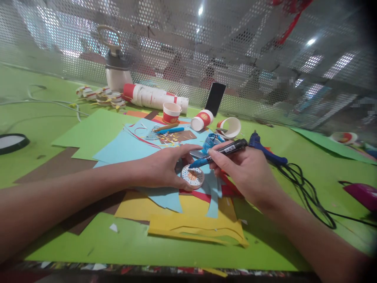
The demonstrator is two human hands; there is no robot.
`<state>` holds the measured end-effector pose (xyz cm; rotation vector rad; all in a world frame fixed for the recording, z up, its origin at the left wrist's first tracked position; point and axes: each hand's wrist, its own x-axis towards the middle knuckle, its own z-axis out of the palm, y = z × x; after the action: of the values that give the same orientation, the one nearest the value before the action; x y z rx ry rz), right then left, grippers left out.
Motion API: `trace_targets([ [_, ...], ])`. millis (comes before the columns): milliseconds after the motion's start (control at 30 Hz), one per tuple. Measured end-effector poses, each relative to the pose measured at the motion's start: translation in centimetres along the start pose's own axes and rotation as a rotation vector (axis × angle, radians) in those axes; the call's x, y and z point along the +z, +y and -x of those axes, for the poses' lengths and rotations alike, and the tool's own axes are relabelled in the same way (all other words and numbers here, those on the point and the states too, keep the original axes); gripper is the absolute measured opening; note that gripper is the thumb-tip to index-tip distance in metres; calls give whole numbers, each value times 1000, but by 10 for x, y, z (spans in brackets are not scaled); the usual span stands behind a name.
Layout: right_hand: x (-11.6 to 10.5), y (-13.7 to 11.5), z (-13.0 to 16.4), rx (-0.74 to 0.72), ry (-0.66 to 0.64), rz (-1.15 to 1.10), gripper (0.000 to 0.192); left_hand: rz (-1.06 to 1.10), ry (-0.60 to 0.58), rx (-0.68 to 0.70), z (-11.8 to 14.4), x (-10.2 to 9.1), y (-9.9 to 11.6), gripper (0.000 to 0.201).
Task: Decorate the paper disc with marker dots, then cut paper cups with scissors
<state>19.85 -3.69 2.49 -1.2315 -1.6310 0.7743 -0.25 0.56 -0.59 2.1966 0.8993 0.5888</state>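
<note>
My left hand [165,167] presses down on a small round white cup bottom [193,177] with an orange pattern, thumb and fingers around its rim. My right hand [244,171] holds a blue marker with a black barrel [219,152], its tip touching the top edge of the round piece. Both rest over light blue [123,147], yellow [191,220] and red paper sheets on the green table [132,243].
Behind the hands lie paper cups [171,112], one tipped over [202,120], a long cup stack [156,96], a phone [215,98], a white bottle [116,70], a blue glue gun [265,151] with black cable [306,192], and tape roll [11,142] far left.
</note>
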Motion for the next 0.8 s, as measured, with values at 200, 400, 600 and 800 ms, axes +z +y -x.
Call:
trace_targets([
  [200, 2, 1, -1, 5, -18, 21, 13, -22, -3, 13, -1, 0, -1, 91],
  [400, 4, 2, 0, -5, 1, 45, 12, -22, -12, -1, 0, 0, 1, 90],
  [600, 4, 4, 0, -20, -1, 57, 14, -21, -19, -1, 0, 0, 3, 90],
  [800, 3, 5, 0, -31, -5, 125, 18, -18, -32, -14, 0, -1, 4, 90],
])
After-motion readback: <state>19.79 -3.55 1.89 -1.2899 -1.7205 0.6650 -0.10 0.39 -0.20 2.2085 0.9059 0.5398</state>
